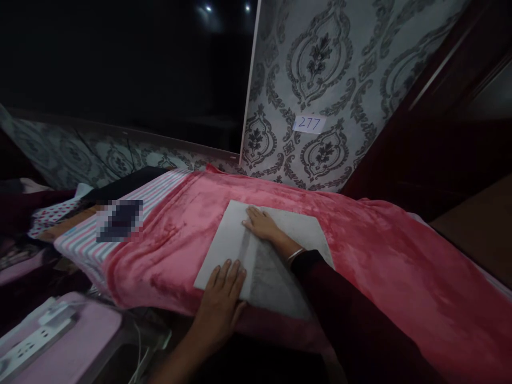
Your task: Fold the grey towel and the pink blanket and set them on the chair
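Note:
A light grey piece of cloth [288, 266] lies flat and folded on a pink plush blanket [384, 256]; what kind of cloth it is, I cannot tell. My left hand [224, 293] rests palm down on its near left corner, fingers stretched out. Farther back, my right hand [262, 224] lies flat near the cloth's far edge, with its fingers extended. A pale bracelet [296, 253] circles the right wrist below a dark sleeve. Neither hand grips anything.
Left of the blanket is a striped cloth [84, 240] with a pixelated dark patch. A power strip [36, 346] sits on a pink surface at lower left, with cables beside it. Behind stand a large television [128, 69] and a patterned wall bearing a "277" label [309, 124].

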Demonstrator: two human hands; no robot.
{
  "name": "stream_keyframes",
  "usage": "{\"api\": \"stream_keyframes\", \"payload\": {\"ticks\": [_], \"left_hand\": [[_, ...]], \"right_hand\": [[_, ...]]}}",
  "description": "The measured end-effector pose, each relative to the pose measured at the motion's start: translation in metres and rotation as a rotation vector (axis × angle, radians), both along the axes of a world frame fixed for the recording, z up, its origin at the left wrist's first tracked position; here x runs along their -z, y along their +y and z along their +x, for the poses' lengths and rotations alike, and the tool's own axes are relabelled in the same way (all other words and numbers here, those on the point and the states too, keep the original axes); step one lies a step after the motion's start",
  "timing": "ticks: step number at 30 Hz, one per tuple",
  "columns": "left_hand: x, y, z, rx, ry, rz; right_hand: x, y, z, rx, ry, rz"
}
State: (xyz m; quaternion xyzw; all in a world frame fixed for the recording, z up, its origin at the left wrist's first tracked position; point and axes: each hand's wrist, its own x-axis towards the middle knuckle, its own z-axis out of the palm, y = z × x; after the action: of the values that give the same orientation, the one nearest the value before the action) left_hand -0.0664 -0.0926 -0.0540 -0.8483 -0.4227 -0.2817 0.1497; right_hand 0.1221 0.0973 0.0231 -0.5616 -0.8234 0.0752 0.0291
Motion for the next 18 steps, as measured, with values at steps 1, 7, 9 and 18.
{"api": "stream_keyframes", "payload": {"ticks": [1,7,9,18], "left_hand": [[0.000,-0.002,0.000,0.001,-0.013,0.013],[-0.002,-0.006,0.000,0.031,-0.099,0.089],[0.000,-0.007,0.001,0.034,-0.132,0.083],[0.000,-0.010,-0.001,0.055,-0.151,0.081]], "right_hand": [[-0.001,0.008,0.002,0.015,-0.004,-0.017],[-0.002,0.039,0.007,0.094,-0.013,-0.039],[-0.001,0.043,0.007,0.119,-0.013,-0.036],[-0.005,0.041,0.006,0.129,0.000,-0.037]]}}
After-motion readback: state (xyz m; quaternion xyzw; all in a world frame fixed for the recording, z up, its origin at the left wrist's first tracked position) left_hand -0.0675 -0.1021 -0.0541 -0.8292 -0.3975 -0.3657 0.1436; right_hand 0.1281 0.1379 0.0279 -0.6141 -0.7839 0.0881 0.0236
